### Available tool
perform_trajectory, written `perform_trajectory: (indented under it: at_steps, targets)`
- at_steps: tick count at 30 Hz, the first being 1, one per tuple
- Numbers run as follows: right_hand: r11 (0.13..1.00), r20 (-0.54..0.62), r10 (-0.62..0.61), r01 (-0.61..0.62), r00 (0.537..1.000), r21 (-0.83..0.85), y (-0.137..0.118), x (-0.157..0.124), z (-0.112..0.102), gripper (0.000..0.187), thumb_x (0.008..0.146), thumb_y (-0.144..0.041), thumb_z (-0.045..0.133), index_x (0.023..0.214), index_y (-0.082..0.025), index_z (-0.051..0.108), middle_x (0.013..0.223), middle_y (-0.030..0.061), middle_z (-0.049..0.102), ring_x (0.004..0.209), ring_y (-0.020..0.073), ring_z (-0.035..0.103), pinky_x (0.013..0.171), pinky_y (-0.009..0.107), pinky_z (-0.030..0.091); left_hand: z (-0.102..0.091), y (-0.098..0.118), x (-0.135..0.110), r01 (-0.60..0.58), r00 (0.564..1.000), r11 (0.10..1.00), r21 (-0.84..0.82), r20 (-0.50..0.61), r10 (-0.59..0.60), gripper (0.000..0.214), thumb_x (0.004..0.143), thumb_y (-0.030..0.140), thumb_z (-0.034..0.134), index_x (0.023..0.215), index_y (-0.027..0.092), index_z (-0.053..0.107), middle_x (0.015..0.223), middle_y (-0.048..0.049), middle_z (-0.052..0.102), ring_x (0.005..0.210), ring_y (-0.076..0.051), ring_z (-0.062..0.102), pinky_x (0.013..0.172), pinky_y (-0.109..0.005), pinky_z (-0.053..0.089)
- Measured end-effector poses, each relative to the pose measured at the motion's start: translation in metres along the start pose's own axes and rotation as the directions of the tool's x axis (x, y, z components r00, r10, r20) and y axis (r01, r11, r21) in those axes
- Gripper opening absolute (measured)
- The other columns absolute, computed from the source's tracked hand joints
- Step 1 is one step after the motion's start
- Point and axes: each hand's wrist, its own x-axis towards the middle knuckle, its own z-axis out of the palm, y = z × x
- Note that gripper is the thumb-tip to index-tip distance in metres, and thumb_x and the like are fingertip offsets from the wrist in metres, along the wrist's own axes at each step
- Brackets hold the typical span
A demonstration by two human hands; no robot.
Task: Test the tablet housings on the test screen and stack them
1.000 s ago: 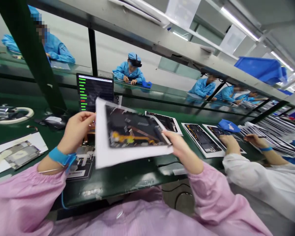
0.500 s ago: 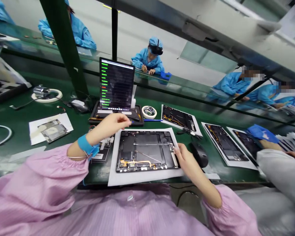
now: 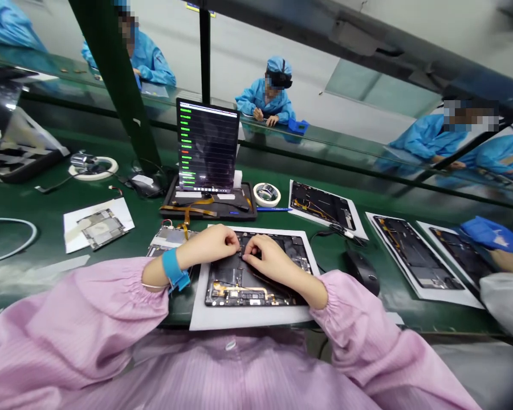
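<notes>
An opened tablet housing [image 3: 226, 273] with orange flex cables along its near edge lies on a white sheet [image 3: 239, 320] in front of me. Over its upper left part is my left hand [image 3: 222, 241], fingers pinched together; whatever they hold is too small to make out. My right hand [image 3: 265, 257] is curled close beside it, thumb and fingertips brought together at the same spot inside the housing. A blue strap [image 3: 174, 269] circles my left wrist. Left of the housing, partly behind my left forearm, lies an electronic assembly [image 3: 166, 239] with an orange flex cable.
A screen with green labels [image 3: 207, 148] stands in a black tray [image 3: 235, 212]. More opened housings on white sheets [image 3: 325, 208] lie to the right, near a black mouse [image 3: 361, 270]. Tape rolls [image 3: 267, 195] and a circuit board [image 3: 102, 228] are also on the bench. A co-worker's sleeve [image 3: 504, 302] is at right.
My right hand has left the housing's right edge and moved left over its interior. My left hand has come down from above the far edge to meet it. The view has shifted slightly.
</notes>
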Motion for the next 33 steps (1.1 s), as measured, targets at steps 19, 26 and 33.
perform_trajectory:
  at_steps: [19, 26, 33]
  targets:
    - [1.0, 0.015, -0.016, 0.016, 1.0, 0.006, -0.003, -0.003, -0.002, 0.009, 0.078, -0.016, 0.063, 0.075, -0.021, 0.055, 0.075, -0.0009, 0.058, 0.078, 0.0166, 0.05, 0.074, 0.031, 0.037, 0.001, 0.01, -0.007, -0.014, 0.998, 0.996, 0.092, 0.063, 0.008, 0.021, 0.072, 0.026, 0.054, 0.078, 0.019, 0.072, 0.076, -0.0016, 0.071, 0.066, -0.015, 0.06, 0.061, -0.023, 0.041]
    - [1.0, 0.016, -0.004, 0.003, 1.0, 0.022, -0.003, -0.002, -0.002, 0.01, 0.075, -0.011, 0.06, 0.076, -0.021, 0.056, 0.075, -0.0006, 0.059, 0.078, 0.0171, 0.052, 0.073, 0.031, 0.038, 0.003, 0.011, -0.005, -0.028, 0.999, 0.994, 0.106, 0.036, 0.025, 0.019, 0.071, 0.023, 0.054, 0.075, 0.018, 0.072, 0.073, -0.0022, 0.07, 0.066, -0.016, 0.059, 0.06, -0.023, 0.039]
    - [0.997, -0.014, -0.004, 0.005, 1.0, 0.078, -0.003, -0.004, -0.001, 0.011, 0.076, -0.011, 0.059, 0.079, -0.021, 0.057, 0.077, 0.0004, 0.061, 0.078, 0.0181, 0.055, 0.074, 0.032, 0.041, 0.005, 0.016, -0.006, -0.049, 0.999, 0.996, 0.076, -0.006, 0.05, 0.016, 0.067, 0.018, 0.057, 0.073, 0.015, 0.072, 0.072, -0.0031, 0.071, 0.068, -0.016, 0.061, 0.063, -0.023, 0.041]
